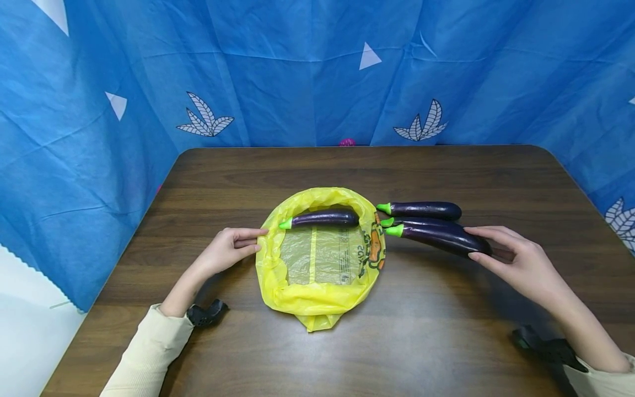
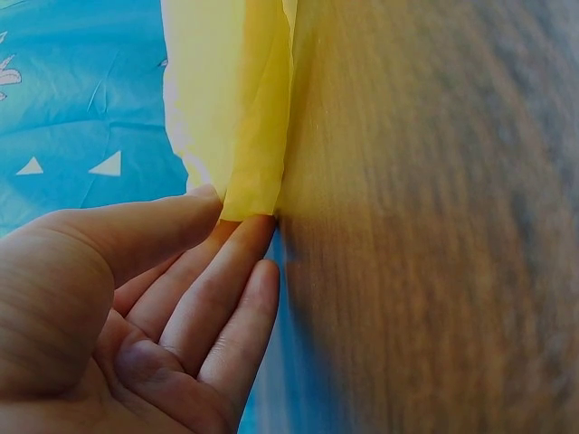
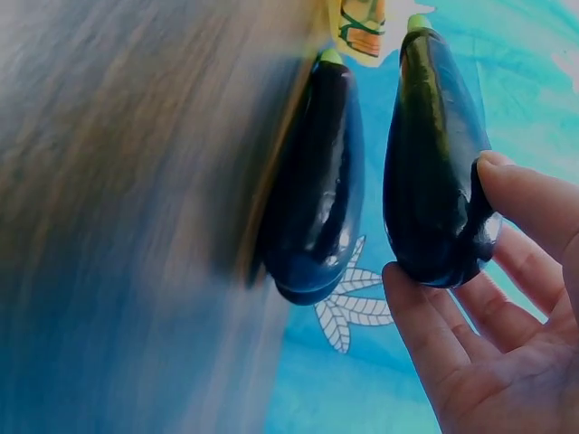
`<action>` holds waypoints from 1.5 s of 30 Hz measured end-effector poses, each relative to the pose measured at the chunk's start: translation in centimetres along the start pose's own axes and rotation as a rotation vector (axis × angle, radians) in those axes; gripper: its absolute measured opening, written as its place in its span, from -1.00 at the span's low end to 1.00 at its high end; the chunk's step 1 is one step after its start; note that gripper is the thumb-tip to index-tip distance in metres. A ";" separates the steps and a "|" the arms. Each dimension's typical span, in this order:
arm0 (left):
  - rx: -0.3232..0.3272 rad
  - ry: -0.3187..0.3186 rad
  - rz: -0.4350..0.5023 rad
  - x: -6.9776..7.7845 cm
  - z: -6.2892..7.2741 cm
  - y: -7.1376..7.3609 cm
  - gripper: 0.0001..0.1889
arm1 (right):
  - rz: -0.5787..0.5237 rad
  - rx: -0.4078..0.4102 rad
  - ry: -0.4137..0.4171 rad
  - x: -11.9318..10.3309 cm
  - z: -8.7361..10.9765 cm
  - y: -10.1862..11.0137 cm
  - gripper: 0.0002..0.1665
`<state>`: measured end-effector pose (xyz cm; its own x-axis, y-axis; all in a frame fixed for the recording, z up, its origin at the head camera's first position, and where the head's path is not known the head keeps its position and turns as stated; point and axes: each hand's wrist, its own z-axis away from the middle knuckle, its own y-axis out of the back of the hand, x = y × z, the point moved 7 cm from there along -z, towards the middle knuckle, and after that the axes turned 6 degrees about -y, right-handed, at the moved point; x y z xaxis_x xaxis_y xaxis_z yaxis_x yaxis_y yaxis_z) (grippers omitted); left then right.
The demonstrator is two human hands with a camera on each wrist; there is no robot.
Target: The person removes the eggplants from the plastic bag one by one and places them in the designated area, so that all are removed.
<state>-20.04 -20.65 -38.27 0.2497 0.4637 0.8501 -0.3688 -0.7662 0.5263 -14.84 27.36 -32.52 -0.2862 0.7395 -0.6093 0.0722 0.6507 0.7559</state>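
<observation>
A yellow plastic bag (image 1: 317,303) lies with its mouth spread wide, and one eggplant (image 1: 324,218) with a green stem is inside near the far rim. My left hand (image 1: 233,248) pinches the bag's left rim between thumb and fingers; the left wrist view shows the yellow film (image 2: 253,127) at the fingertips. By its thick end, my right hand (image 1: 521,264) holds a dark purple eggplant (image 1: 441,238), its green stem towards the bag. In the right wrist view this eggplant (image 3: 439,163) is raised off the table. Two more eggplants lie just behind it, one (image 1: 421,209) farther back, the other (image 1: 421,221) partly hidden.
Everything rests on a brown wood-grain table (image 1: 223,187). A blue patterned cloth (image 1: 297,71) hangs behind its far edge and along the sides. Black straps with cameras sit at the left wrist (image 1: 205,313) and the right wrist (image 1: 550,347).
</observation>
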 end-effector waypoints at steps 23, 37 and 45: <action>-0.006 -0.002 0.017 0.1 0.0 0.1 -0.62 | 0.035 -0.086 0.032 1.9 0.3 -1.5 -0.45; -0.004 0.005 0.026 0.0 -0.1 0.0 -0.62 | 0.057 -0.066 0.085 2.2 0.0 -1.9 -0.44; -0.003 0.012 0.016 -0.2 -0.1 0.1 -0.61 | 0.105 -0.050 0.086 2.2 -0.2 -2.2 -0.44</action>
<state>-20.17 -20.77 -38.37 0.2334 0.4569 0.8583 -0.3753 -0.7720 0.5130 -15.80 27.57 -35.47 -0.3607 0.7841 -0.5050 0.0587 0.5595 0.8268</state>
